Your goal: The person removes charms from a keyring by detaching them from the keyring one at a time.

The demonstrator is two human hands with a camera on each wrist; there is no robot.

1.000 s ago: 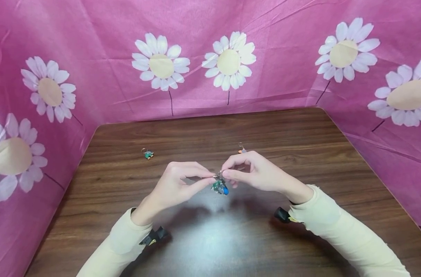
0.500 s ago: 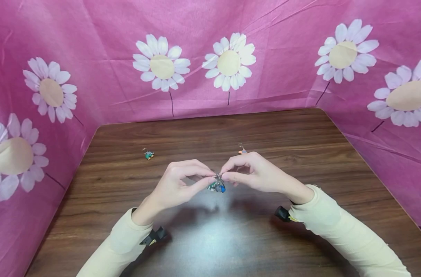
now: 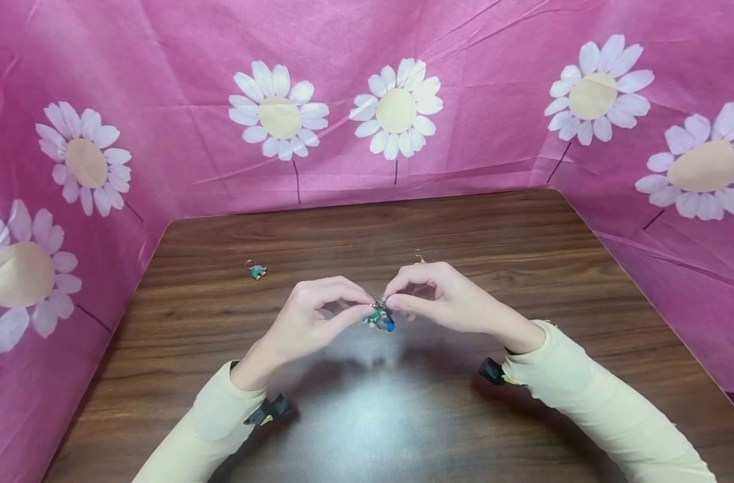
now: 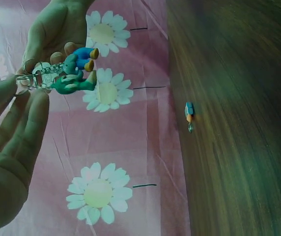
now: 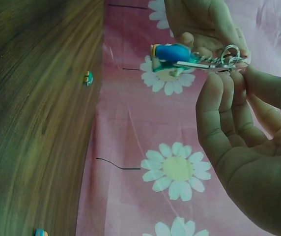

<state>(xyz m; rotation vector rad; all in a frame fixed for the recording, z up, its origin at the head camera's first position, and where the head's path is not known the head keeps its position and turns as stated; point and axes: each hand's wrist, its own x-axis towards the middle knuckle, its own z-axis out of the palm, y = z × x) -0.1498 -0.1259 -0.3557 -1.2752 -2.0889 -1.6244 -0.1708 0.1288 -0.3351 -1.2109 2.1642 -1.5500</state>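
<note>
Two small figurine keychains, one green (image 4: 71, 84) and one blue (image 4: 84, 58), hang together between the hands above the table. Their metal rings (image 5: 230, 55) and short chains come together at the fingertips. My left hand (image 3: 315, 318) pinches the rings between thumb and fingers from the left. From the right, the thumb and fingertips of my right hand (image 3: 454, 298) pinch them too. Whether the rings are linked is too small to tell. A flat metal piece (image 5: 189, 65) lies alongside the figures in the right wrist view.
On the wooden table (image 3: 222, 235), another keychain (image 3: 258, 271) with a green figure lies at the back left. Behind my right hand lies an orange and grey keychain (image 3: 418, 259), partly hidden. A pink cloth with daisies (image 3: 488, 100) surrounds the table's back and sides.
The dangling figures have swung and turned slightly beneath the fingertips. Both hands keep their pinch and have barely moved.
</note>
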